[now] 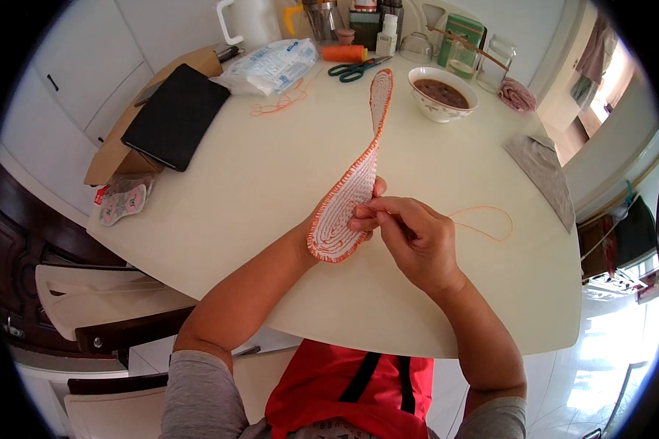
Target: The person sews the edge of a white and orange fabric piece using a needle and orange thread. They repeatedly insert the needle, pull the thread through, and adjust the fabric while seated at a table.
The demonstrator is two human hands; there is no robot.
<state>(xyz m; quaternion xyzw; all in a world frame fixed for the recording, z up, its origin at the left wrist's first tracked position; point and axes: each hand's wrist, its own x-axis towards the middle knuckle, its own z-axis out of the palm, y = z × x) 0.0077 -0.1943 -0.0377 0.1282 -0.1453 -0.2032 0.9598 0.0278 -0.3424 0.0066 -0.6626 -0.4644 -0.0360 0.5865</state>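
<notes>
A white insole with rows of stitching and an orange stitched rim [343, 214] stands on edge above the table, its narrow far part twisted. My left hand [374, 211] grips it from behind and at its right edge; most of that hand is hidden by the insole. At the insole's right side, my right hand [417, 236] pinches a thin needle [364, 205] between thumb and forefinger. An orange thread [505, 219] loops on the table to the right of my right hand.
Farther back on the table [225, 219] are green-handled scissors [351, 71], an orange thread spool [343, 53], a bowl of brown food [442, 96] and a plastic packet [274, 66]. A black case [178, 118] lies at left, a grey cloth [543, 175] at right.
</notes>
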